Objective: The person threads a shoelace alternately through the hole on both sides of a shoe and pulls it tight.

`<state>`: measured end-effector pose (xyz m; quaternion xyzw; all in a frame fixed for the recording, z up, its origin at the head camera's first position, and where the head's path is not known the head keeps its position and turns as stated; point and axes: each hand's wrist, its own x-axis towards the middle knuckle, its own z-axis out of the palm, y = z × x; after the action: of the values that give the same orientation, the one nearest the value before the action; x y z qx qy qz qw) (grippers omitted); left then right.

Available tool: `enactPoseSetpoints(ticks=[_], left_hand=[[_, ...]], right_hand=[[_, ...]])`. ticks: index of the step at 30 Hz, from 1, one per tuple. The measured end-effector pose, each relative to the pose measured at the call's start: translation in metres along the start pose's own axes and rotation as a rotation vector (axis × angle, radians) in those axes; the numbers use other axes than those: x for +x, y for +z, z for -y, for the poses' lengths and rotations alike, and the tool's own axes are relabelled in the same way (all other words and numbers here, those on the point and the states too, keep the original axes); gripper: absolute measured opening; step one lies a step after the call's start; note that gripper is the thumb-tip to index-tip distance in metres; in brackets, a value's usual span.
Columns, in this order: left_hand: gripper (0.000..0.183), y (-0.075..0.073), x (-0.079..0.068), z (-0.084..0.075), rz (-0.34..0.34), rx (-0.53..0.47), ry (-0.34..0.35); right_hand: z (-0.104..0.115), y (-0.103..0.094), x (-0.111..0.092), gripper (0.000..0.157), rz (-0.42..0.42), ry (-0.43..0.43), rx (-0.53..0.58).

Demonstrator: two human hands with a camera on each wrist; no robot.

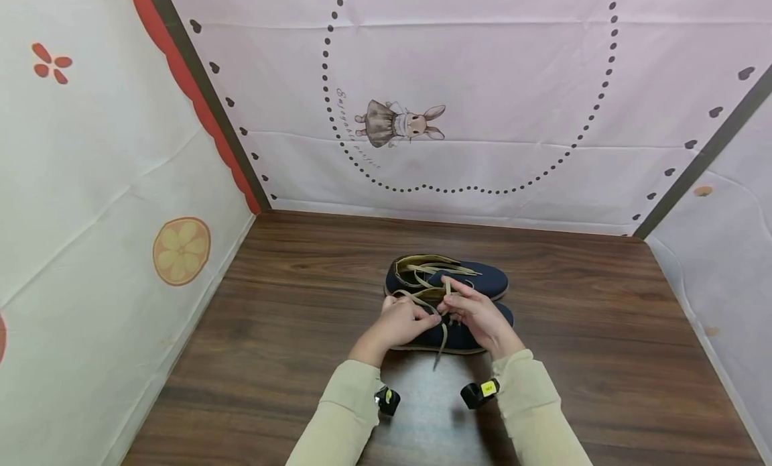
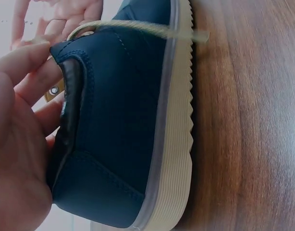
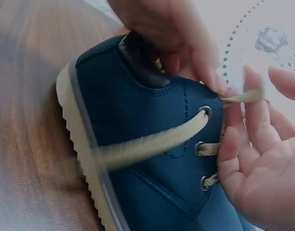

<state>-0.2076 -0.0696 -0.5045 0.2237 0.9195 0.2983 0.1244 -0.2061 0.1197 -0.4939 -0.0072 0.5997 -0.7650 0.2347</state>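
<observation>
A dark blue lace-up shoe point(image 1: 416, 338) lies nearest me, its toe to the right. At its opening my left hand point(image 1: 403, 322) pinches the top edge of the eyelet flap between thumb and finger, other fingers reaching inside the collar, as the left wrist view shows. My right hand point(image 1: 476, 312) holds a beige shoelace point(image 3: 246, 97) that crosses one of its fingers just beside the flap; the exact grip is partly hidden. Another lace end point(image 3: 152, 144), blurred, comes out of the top eyelet and hangs over the shoe's side. Lower eyelets are laced.
The matching blue shoe point(image 1: 482, 275) lies right behind, its loose laces point(image 1: 449, 268) over its opening. Both are on a brown wooden tabletop point(image 1: 301, 305). Printed white sheets point(image 1: 494, 84) wall the table at the back and sides.
</observation>
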Motion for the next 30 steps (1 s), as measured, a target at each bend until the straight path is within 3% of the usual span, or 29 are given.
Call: enactPoseSetpoints(ticks=[4, 11, 17, 22, 26, 28, 30], left_hand=[[0.033, 0.000, 0.001, -0.002, 0.014, -0.001, 0.013], [0.027, 0.006, 0.002, 0.001, 0.021, 0.099, 0.027], [0.021, 0.005, 0.001, 0.004, 0.004, 0.045, 0.043], [0.016, 0.004, 0.000, 0.004, -0.002, 0.071, 0.056], [0.027, 0.017, -0.002, 0.004, -0.135, 0.238, 0.069], [0.037, 0.027, -0.003, 0.005, -0.254, 0.353, 0.102], [0.043, 0.037, -0.005, 0.007, -0.386, 0.451, 0.183]], right_hand=[[-0.002, -0.001, 0.000, 0.054, 0.030, 0.002, 0.027], [-0.002, -0.003, 0.001, 0.061, 0.063, -0.062, 0.003], [0.000, -0.009, 0.000, 0.047, -0.054, -0.067, -0.113], [0.000, -0.010, 0.001, 0.036, -0.129, -0.037, -0.206], [-0.002, -0.009, 0.001, 0.025, -0.208, -0.025, -0.190], [-0.003, -0.009, 0.001, 0.021, -0.243, -0.028, -0.171], [-0.005, -0.009, 0.001, 0.020, -0.263, -0.032, -0.169]])
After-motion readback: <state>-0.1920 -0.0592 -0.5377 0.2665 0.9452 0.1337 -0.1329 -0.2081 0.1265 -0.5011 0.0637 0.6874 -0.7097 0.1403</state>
